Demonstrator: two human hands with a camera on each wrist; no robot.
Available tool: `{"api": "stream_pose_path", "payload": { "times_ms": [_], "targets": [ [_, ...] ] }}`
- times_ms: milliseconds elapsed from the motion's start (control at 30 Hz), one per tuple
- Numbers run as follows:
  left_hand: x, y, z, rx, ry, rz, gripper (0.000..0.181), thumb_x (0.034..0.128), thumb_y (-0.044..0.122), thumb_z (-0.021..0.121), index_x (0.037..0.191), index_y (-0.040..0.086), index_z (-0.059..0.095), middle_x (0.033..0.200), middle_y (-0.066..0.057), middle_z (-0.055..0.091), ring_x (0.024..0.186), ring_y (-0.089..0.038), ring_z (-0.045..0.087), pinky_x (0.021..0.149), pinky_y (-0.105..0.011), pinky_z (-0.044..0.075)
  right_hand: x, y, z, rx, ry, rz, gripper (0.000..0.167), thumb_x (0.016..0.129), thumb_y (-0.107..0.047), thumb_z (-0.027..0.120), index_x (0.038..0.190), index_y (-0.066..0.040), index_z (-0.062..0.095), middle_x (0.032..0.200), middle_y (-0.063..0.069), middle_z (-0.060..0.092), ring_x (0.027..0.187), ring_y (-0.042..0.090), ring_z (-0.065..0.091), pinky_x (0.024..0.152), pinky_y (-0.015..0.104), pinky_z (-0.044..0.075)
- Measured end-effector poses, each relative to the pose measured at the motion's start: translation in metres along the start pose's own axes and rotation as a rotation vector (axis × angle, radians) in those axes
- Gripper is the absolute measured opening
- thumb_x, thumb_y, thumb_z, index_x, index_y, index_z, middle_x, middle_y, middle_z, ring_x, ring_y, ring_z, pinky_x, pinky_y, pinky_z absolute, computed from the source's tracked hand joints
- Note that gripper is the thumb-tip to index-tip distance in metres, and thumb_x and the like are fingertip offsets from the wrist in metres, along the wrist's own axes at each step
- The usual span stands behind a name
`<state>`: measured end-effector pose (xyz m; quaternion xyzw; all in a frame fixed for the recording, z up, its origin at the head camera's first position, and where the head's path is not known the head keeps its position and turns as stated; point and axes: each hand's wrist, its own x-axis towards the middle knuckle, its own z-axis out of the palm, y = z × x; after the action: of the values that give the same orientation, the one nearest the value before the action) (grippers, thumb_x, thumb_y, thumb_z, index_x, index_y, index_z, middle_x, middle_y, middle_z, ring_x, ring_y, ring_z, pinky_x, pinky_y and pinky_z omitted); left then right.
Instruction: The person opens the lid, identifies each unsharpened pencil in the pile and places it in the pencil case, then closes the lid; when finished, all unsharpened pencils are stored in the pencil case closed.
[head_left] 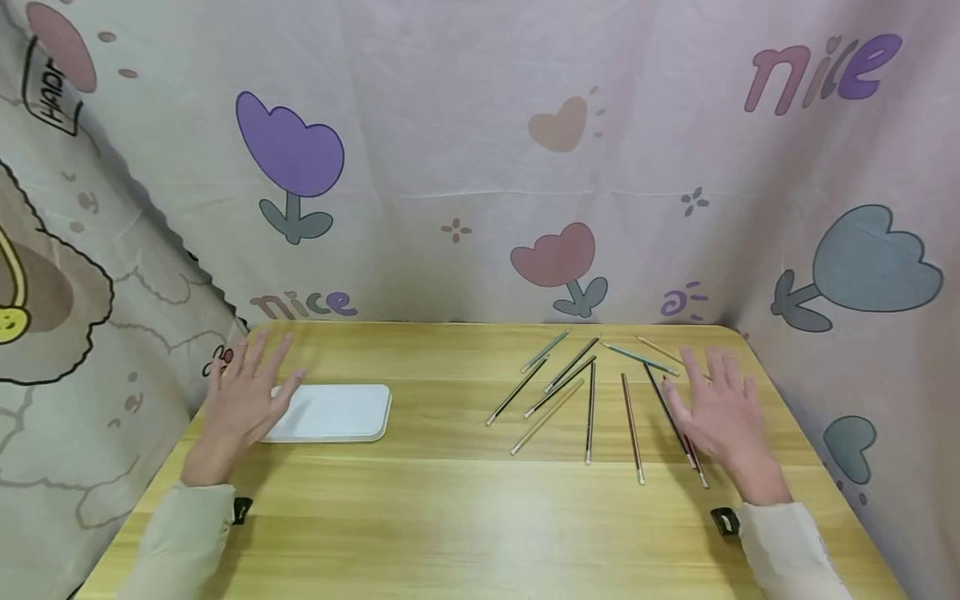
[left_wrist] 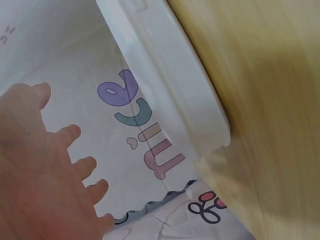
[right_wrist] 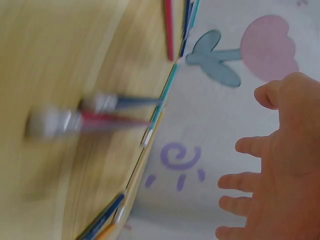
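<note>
My left hand (head_left: 243, 404) is spread with straight fingers beside and partly in front of the left end of a flat white rectangular case (head_left: 337, 414). In the left wrist view, a gap separates that hand (left_wrist: 47, 170) from the white case (left_wrist: 187, 85). Over on the right, my right hand (head_left: 723, 412) also has its fingers spread and holds nothing. Several pencils (head_left: 592, 412) lie scattered on the table, and the right hand hides parts of the rightmost ones. The right wrist view has blurred pencil ends (right_wrist: 55, 122) apart from the hand (right_wrist: 290, 160).
Both hands are over a wooden table (head_left: 450, 525). Behind it hangs a pale curtain (head_left: 420, 150) printed with flowers and words, which also runs along both sides. Each sleeve has a small black piece (head_left: 725, 522) at its cuff.
</note>
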<state>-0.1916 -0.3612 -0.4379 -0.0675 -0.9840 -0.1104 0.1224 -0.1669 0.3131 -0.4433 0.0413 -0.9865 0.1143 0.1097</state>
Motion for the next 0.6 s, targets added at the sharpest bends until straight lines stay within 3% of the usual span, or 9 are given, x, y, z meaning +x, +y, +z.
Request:
{"api": "stream_pose_path", "payload": {
  "times_ms": [167, 300, 467, 533, 600],
  "targets": [
    [-0.002, -0.004, -0.005, -0.103, 0.026, 0.01, 0.067, 0.1085, 0.046, 0.041, 0.166, 0.02, 0.019, 0.169, -0.024, 0.007, 0.146, -0.06, 0.012, 0.111, -0.081, 0.002, 0.003, -0.03, 0.003, 0.047, 0.035, -0.049, 0.071, 0.106, -0.051, 0.044, 0.162, -0.011, 0.028, 0.156, 0.037, 0.027, 0.141, 0.059, 0.024, 0.111, 0.077, 0.016],
    [-0.007, -0.014, -0.008, -0.285, 0.038, 0.022, 0.065, 0.1076, 0.035, 0.049, 0.164, 0.012, 0.025, 0.166, -0.031, 0.01, 0.142, -0.066, 0.014, 0.103, -0.087, 0.008, 0.008, -0.059, 0.009, 0.128, 0.081, -0.115, 0.07, 0.103, -0.046, 0.055, 0.16, -0.013, 0.032, 0.154, 0.034, 0.034, 0.136, 0.057, 0.033, 0.111, 0.075, 0.022],
    [-0.019, -0.023, -0.014, -0.527, -0.015, -0.018, 0.064, 0.1075, 0.028, 0.052, 0.164, 0.015, 0.025, 0.164, -0.031, 0.018, 0.141, -0.064, 0.019, 0.101, -0.087, 0.017, 0.018, -0.101, 0.02, 0.276, 0.151, -0.214, 0.067, 0.1, -0.041, 0.063, 0.156, -0.009, 0.041, 0.149, 0.026, 0.045, 0.133, 0.048, 0.044, 0.111, 0.068, 0.034],
    [-0.024, -0.024, -0.016, -0.593, -0.044, -0.036, 0.065, 0.1075, 0.026, 0.054, 0.165, 0.021, 0.023, 0.166, -0.025, 0.02, 0.141, -0.059, 0.024, 0.108, -0.076, 0.028, 0.02, -0.119, 0.026, 0.344, 0.166, -0.244, 0.066, 0.099, -0.038, 0.066, 0.153, -0.007, 0.044, 0.147, 0.023, 0.048, 0.133, 0.042, 0.047, 0.111, 0.063, 0.038],
    [-0.03, -0.025, -0.015, -0.64, -0.067, -0.05, 0.067, 0.1073, 0.025, 0.055, 0.165, 0.025, 0.021, 0.167, -0.02, 0.021, 0.143, -0.05, 0.03, 0.114, -0.049, 0.039, 0.022, -0.136, 0.033, 0.412, 0.164, -0.268, 0.064, 0.098, -0.035, 0.069, 0.151, -0.007, 0.046, 0.146, 0.019, 0.05, 0.133, 0.038, 0.048, 0.111, 0.059, 0.041]
  ]
}}
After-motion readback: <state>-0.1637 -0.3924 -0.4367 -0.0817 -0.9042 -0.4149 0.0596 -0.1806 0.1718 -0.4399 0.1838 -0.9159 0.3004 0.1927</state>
